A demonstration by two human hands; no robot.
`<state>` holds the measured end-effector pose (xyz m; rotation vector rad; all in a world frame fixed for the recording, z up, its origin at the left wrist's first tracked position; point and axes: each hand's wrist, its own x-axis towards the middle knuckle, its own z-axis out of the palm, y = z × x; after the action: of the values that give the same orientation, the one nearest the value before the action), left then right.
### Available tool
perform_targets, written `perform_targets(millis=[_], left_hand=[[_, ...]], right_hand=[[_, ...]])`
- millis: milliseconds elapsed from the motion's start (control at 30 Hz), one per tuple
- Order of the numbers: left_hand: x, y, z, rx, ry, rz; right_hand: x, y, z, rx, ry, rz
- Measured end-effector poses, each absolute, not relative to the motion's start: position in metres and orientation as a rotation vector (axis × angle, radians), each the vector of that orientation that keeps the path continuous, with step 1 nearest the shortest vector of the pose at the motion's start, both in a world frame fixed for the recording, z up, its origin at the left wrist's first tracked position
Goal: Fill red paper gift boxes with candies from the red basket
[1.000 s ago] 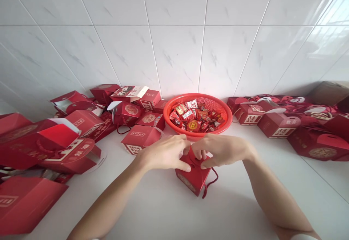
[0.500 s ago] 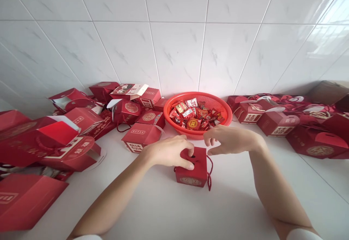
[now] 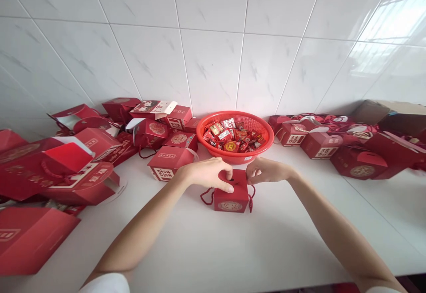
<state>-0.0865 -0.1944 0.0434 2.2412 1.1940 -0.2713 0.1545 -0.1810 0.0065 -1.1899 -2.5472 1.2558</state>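
Observation:
A small red gift box (image 3: 237, 197) with a round pale emblem on its front stands on the white table. My left hand (image 3: 210, 172) grips its top, thumb in front and fingers curled near the slot in the lid. At the box's upper right edge is my right hand (image 3: 266, 170), its fingers bent together; whatever they may pinch is hidden. Just below those fingertips a dark red cord (image 3: 250, 202) hangs down the box's right side. Another loop of cord (image 3: 207, 197) sticks out on the left.
Behind the box, a red plastic basket (image 3: 235, 156) holds wrapped sweets (image 3: 229, 135). Red boxes (image 3: 173, 158) are heaped on the left, some with flaps open. More boxes (image 3: 321, 144) line the right, near a cardboard box (image 3: 388, 115). A tiled wall (image 3: 213, 62) rises behind.
My right hand has come down and in to the box's right edge, its fingers closing. The left cord loop now shows more. My left hand stays on the box top; the view has shifted slightly.

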Motion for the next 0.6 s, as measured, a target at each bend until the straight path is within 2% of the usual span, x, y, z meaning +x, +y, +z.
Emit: perform_targets(millis=[267,367,467,600], left_hand=[[-0.083,-0.201,0.043,2.200,1.212,-0.227],[-0.082,-0.203,0.043,2.166,1.226,-0.132],[-0.082,-0.205,0.045,2.116,1.251,0.157],[-0.088,-0.208,0.055,1.835,0.960,0.508]], right_hand=[[0.161,-0.189,0.000,-0.953,-1.841,1.818],[0.157,-0.199,0.014,-0.835,-1.681,1.799],[0.148,-0.207,0.031,-0.801,-1.682,1.744],[0.137,-0.210,0.050,-0.870,-1.822,1.626]])
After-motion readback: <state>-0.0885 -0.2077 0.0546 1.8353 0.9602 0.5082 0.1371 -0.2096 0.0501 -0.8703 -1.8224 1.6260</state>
